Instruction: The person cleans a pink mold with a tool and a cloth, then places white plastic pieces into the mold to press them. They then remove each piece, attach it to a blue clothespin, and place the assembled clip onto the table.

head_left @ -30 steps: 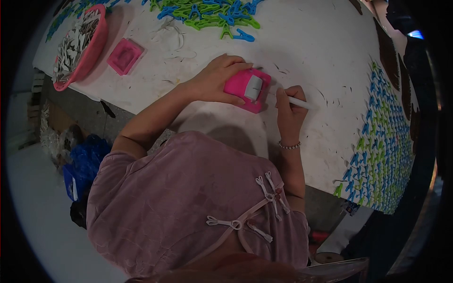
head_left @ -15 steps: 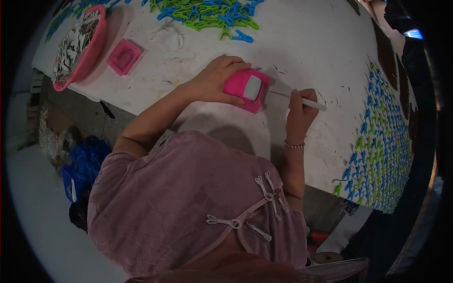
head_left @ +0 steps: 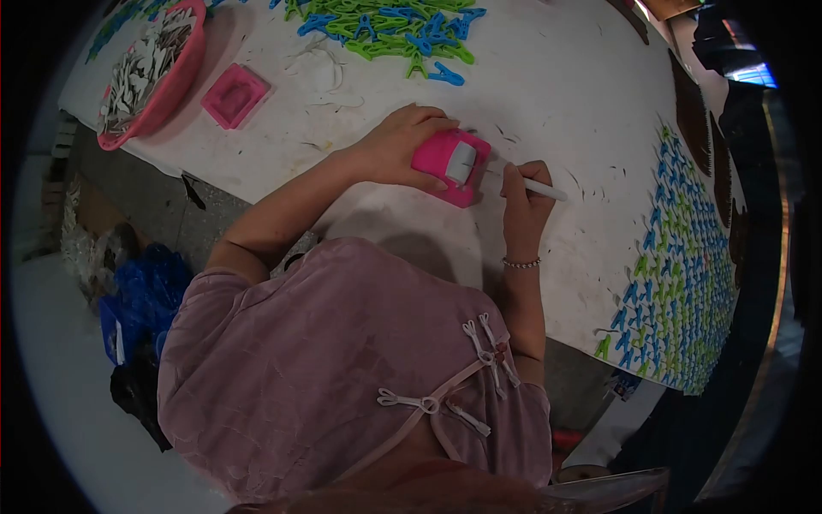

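My left hand [head_left: 405, 146] grips a pink block [head_left: 440, 190] from its left side, fingers over the top edge and thumb along the bottom. A pale grey rounded piece [head_left: 461, 163] sits on the block's right part, with a small dark mark on it. My right hand [head_left: 526, 199] is closed round a white pen-like tool [head_left: 546, 189]. The tool's thin tip points left at the grey piece; whether it touches cannot be made out.
A pink basket [head_left: 181, 83] of grey-white strips stands at upper left, beside a pink square mould [head_left: 235, 96]. Blue and green clips [head_left: 385, 32] lie in a heap at the top. More clips [head_left: 676, 283] stand in rows at right on the white table [head_left: 556, 103].
My right hand and the tool have moved left, nearer the pink block. A dark mark now shows on the grey piece. The view has shifted slightly.
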`<state>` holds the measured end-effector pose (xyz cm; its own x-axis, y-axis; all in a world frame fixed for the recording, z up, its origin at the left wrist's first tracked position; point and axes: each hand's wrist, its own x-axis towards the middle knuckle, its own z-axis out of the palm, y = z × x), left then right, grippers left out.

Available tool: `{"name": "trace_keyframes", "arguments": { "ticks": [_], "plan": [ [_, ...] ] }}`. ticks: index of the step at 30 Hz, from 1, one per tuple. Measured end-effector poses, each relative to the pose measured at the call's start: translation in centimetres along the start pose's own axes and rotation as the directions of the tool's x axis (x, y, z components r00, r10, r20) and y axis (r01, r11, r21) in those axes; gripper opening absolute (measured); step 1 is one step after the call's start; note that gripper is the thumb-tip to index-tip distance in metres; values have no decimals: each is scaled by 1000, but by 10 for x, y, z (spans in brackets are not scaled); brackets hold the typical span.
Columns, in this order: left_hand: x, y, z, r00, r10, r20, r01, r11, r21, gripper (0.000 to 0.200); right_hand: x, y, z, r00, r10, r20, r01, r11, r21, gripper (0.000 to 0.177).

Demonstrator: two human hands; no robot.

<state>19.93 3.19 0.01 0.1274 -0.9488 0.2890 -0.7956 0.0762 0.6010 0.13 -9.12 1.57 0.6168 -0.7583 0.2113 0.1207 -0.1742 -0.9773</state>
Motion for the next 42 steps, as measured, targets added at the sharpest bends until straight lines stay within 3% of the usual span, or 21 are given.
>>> {"name": "trace_keyframes", "arguments": {
  "ticks": [3, 5, 9, 11, 14, 18, 20, 24, 25, 26, 27, 28, 30, 32, 33, 34, 35, 36, 38, 41, 42],
  "plan": [
    [0, 0, -1, 1000, 4, -4, -4, 1000, 1, 86, 2, 0, -8, 997, -47, -62, 43, 997, -60, 18],
    [0, 0, -1, 1000, 11, 3, -11, 1000, -7, 86, 0, -8, -5, 994, -23, -108, 25, 1000, 16, 19],
    [0, 2, -4, 999, 9, 34, -9, 1000, -8, 90, -1, 2, 0, 1000, -4, -13, 4, 998, 63, 16],
    [0, 2, -5, 999, 0, 51, -1, 1000, 14, 94, 3, 9, -9, 998, -65, -22, 63, 994, -87, 20],
    [-2, -3, -2, 998, 55, -27, -55, 998, 9, 97, 0, -8, -4, 995, -48, -89, 45, 998, -35, 20],
    [-12, -9, -8, 990, 70, -118, -71, 998, 3, 95, 2, 1, -5, 1000, -12, 2, 12, 1000, 17, 20],
    [-16, -17, -19, 976, 12, -216, -43, 989, -140, 84, 7, 21, -25, 994, -113, 0, 112, 984, -141, 17],
    [-37, -62, -78, 859, -169, -483, 312, 921, 232, 53, 8, -8, -18, 990, -46, -131, 36, 997, -72, 14],
    [-38, -70, -86, 856, -166, -490, 312, 921, 233, 53, 8, -20, -7, 987, -38, -159, 34, 999, -28, 13],
    [-39, -76, -93, 785, -196, -588, 442, 841, 311, 45, 9, -26, 1, 982, -28, -187, 32, 999, 17, 13],
    [-40, -83, -100, 703, -204, -681, 568, 738, 365, 38, 11, -27, 3, 982, -35, -184, 39, 999, 17, 13],
    [-43, -98, -102, 700, -199, -686, 568, 738, 365, 38, 13, -26, 4, 996, -44, -73, 41, 999, -34, 13],
    [-47, -120, -104, 837, -356, -416, 525, 737, 426, 32, 18, -33, 10, 997, -60, 38, 63, 994, -86, 15],
    [-48, -129, -112, 818, -371, -439, 521, 802, 293, 30, 23, -49, 21, 976, 10, 217, 36, 978, -205, 14],
    [-45, -128, -117, 800, -398, -448, 507, 848, 152, 28, 25, -59, 28, 977, -2, 214, 49, 976, -211, 14],
    [-41, -110, -123, 800, -389, -456, 499, 854, 147, 28, 26, -69, 38, 959, 15, 283, 38, 983, -181, 15],
    [-43, -89, -125, 882, -349, -317, 325, 937, -128, 26, 27, -76, 47, 934, 37, 356, 19, 988, -153, 16],
    [-46, -62, -125, 945, -257, -200, 157, 897, -414, 24, 29, -79, 56, 930, 38, 366, 23, 987, -162, 16],
    [-49, -13, -115, 985, 48, -164, -106, 924, -368, 26, 32, -82, 73, 845, 82, 528, -33, 994, -101, 15],
    [-61, 19, -100, 986, 148, -83, -168, 920, -355, 23, 33, -81, 90, 820, 121, 560, -87, 992, -87, 15],
    [-64, 19, -95, 988, 106, -109, -128, 967, -219, 21, 33, -82, 95, 814, 119, 568, -86, 993, -84, 15]
  ]
}}
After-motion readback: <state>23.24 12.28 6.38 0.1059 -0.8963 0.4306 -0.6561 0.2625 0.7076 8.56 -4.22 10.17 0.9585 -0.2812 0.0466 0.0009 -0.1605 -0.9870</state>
